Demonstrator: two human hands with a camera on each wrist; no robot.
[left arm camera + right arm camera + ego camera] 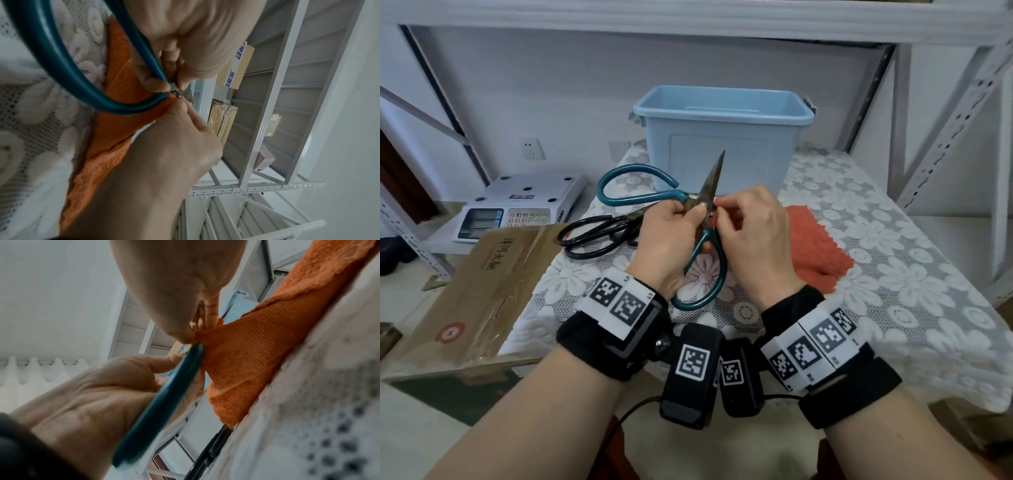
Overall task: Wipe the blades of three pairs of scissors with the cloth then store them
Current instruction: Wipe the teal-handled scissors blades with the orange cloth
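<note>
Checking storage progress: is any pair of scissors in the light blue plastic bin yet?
No: what shows of the light blue plastic bin inside looks bare, and the black-handled scissors lie on the lace tablecloth.

Obstacles: bin (722, 144) stood at the table's (893, 274) rear; black scissors (599, 234) lay left, cloth (818, 246) right. Lace lay bare on the far right.

Even, soft daylight, no glare or hard shadows. Head view is sharp around the bin (722, 133), with shelf posts bowed at the edges. Wrist views are motion-blurred; lace beside the cloth (246, 363) is defocused, source probably a window.
</note>
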